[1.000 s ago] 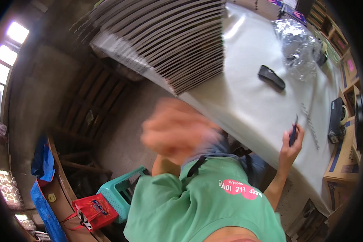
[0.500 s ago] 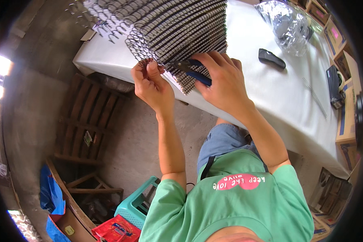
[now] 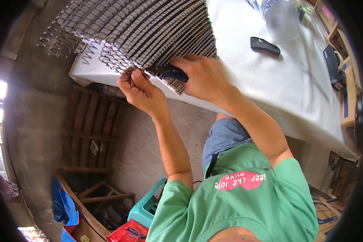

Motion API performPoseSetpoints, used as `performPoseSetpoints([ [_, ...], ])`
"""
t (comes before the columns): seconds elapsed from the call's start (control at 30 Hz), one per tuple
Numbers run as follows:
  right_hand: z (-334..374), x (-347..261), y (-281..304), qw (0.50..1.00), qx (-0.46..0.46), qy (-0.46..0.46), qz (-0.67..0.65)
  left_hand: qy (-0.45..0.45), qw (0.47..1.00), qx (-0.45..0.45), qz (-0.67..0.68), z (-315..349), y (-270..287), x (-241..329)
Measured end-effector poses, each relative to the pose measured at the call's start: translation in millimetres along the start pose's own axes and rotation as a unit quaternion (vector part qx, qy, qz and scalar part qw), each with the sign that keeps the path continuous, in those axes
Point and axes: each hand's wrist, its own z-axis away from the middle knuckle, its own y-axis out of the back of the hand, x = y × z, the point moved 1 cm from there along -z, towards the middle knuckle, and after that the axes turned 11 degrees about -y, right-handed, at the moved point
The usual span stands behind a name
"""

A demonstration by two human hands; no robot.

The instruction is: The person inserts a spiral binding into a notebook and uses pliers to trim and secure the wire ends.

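A tall stack of spiral-bound pads (image 3: 149,28) lies at the far edge of the table, their dark coils in close rows. Loose coil ends (image 3: 111,56) stick out past the stack's left side. My left hand (image 3: 143,94) pinches a coil end at the stack's near corner. Closed around dark blue-handled pliers (image 3: 173,73), my right hand (image 3: 209,78) is just to the right of it. The pliers' jaws point at the coil by my left fingertips. Whether they grip the wire is too small to tell.
On the white-covered table (image 3: 246,86) lie a black hand-sized object (image 3: 265,46), a loose coil (image 3: 313,80) and a black tape dispenser (image 3: 334,68). Cardboard boxes (image 3: 348,101) line the right side. A turquoise stool (image 3: 143,209) and a slatted wooden bench (image 3: 88,137) stand lower left.
The view has shifted, so the stack and both hands appear farther left. The pliers' handles, spread apart before, now look squeezed closer together. My left hand still pinches at the corner.
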Motion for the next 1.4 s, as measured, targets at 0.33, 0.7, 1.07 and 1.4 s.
performPoseSetpoints([
  [0.33,3.6,-6.3,13.8,0.993,0.111,0.033,0.033,0.085,0.993,-0.008,0.085,2.8,5.8,8.5],
  [0.7,-3.9,-3.4,6.1,1.0,-0.011,-0.014,-0.015,0.062,0.996,-0.028,0.048,2.3,8.8,7.8],
  [1.07,-4.9,-12.8,12.6,0.99,0.128,0.04,0.042,0.056,0.996,-0.056,0.031,1.6,12.7,18.9],
  [1.4,-10.1,-2.4,6.0,1.0,0.008,0.021,-0.003,0.071,0.997,-0.008,0.037,7.7,8.7,21.5],
])
